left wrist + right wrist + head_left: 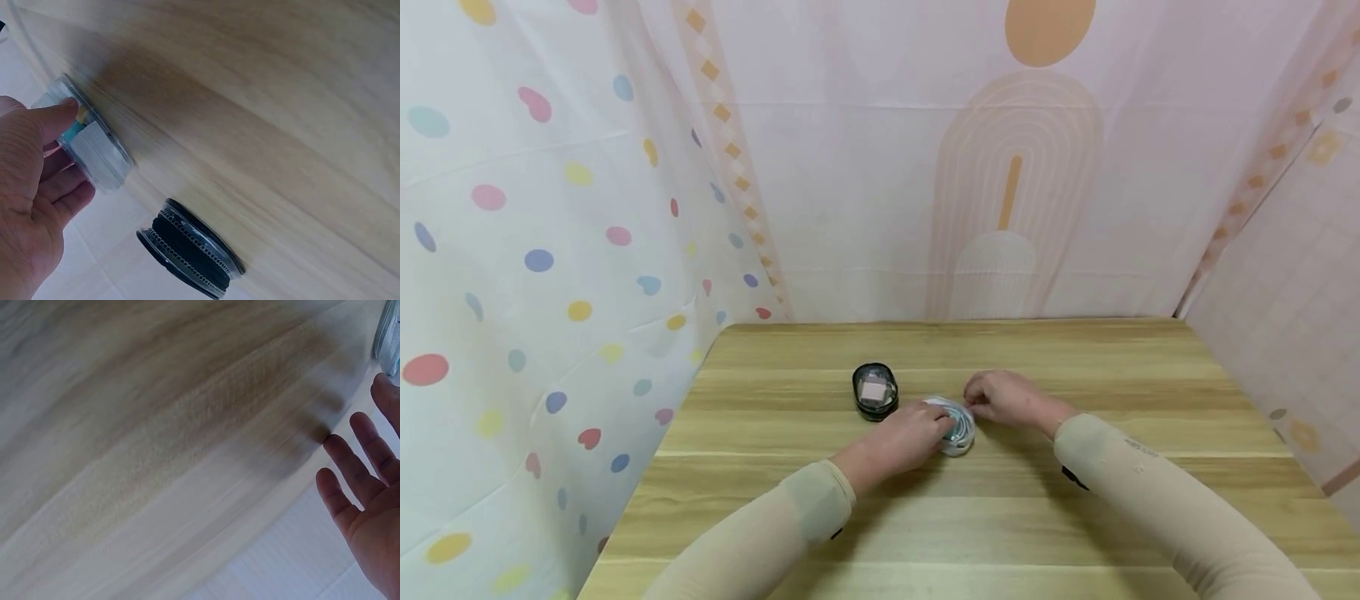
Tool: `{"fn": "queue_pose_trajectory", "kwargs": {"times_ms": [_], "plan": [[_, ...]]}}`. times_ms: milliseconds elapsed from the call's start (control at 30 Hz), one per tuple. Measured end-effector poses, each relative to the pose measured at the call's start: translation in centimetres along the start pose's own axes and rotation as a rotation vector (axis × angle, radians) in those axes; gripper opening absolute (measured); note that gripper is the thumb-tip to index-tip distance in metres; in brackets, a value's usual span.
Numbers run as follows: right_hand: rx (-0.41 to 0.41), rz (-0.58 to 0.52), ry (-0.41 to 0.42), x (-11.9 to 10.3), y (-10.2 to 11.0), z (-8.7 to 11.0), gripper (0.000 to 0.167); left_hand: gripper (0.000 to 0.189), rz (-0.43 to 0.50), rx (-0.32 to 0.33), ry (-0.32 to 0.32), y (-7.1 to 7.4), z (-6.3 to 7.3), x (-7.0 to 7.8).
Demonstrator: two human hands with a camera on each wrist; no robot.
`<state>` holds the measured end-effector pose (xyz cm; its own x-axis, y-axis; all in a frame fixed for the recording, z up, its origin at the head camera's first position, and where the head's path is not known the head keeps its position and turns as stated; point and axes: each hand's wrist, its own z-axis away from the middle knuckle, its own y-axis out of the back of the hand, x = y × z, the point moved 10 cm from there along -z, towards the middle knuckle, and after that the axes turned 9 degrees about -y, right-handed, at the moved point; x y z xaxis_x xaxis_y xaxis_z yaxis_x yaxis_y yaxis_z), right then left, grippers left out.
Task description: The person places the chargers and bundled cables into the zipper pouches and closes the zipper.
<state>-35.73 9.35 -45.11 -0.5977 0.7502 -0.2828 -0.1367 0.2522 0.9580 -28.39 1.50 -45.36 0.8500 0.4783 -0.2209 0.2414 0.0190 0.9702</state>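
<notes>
A small clear oval case (961, 435) holds what looks like a coiled pale cable, with a white and teal piece showing in the left wrist view. My left hand (910, 435) grips this case (100, 153), its thumb on one face and its fingers on the other. At the case's right edge is my right hand (1009, 398). The right wrist view shows several fingers of that hand (378, 512) spread and fairly straight; the thumb is out of that view. Whether its fingertips pinch the case's edge cannot be made out.
A black-edged oval case with a clear top (876, 390) stands left of the hands; its dark zipped side (190, 253) shows in the left wrist view. Below lies a wood-grain table (760, 375). Patterned curtains (850, 167) hang behind it and along both sides.
</notes>
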Motion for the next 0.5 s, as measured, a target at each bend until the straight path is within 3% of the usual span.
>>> {"fn": "queue_pose_trajectory", "kwargs": {"times_ms": [333, 500], "plan": [[-0.025, -0.028, -0.007, 0.13, -0.26, 0.25, 0.001, 0.028, -0.002, -0.042, 0.019, -0.28, 0.01, 0.02], [-0.037, -0.038, 0.027, 0.2, -0.17, 0.58, 0.004, 0.028, 0.007, -0.052, 0.035, -0.23, -0.07, -0.16]]}}
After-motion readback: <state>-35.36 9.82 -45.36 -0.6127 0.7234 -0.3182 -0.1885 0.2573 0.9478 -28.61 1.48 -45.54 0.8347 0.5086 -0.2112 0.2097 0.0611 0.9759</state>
